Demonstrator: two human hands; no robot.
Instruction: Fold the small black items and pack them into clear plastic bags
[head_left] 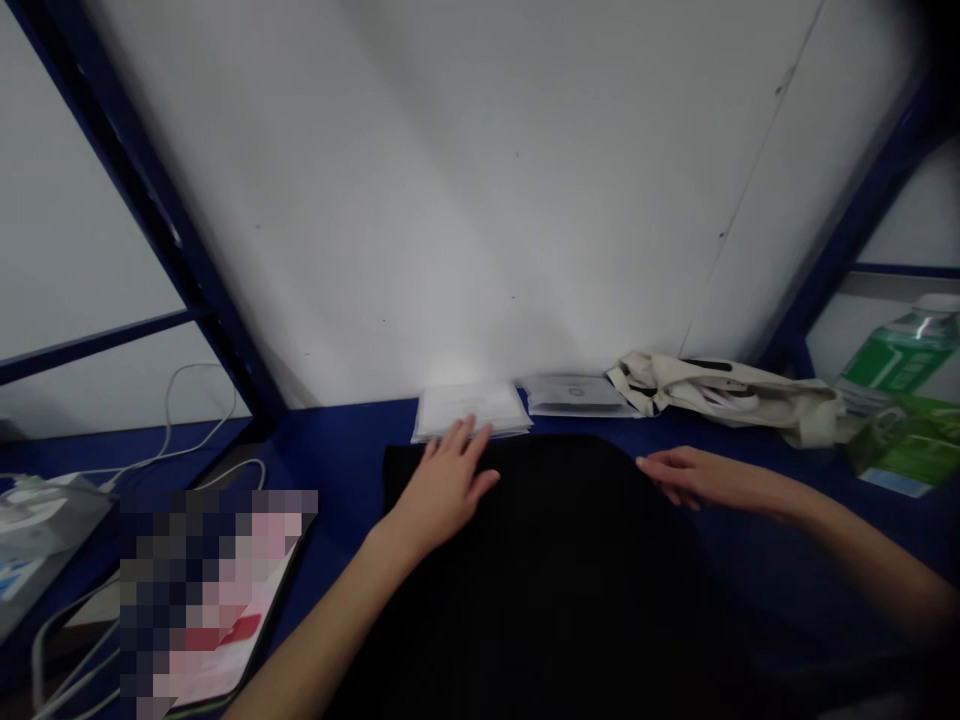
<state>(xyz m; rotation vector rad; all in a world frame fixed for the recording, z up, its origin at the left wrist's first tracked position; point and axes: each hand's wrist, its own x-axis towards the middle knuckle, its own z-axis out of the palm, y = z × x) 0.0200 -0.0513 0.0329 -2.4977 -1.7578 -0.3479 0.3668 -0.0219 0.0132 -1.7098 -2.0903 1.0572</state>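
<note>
A black cloth (555,570) lies spread over the blue table (337,450) in front of me. My left hand (446,480) rests flat on its far left part, fingers stretched out and slightly apart. My right hand (686,477) lies on the cloth's far right edge with fingers extended toward the left. Neither hand holds anything. Just beyond my left fingertips sits a white packet (471,408) against the wall.
A grey packet (574,394) and a crumpled cream tote bag (739,396) lie along the white wall. Green bottles (904,390) stand at the right. White cables (187,420) and a tablet-like device (217,600) occupy the left. Blue shelf posts frame both sides.
</note>
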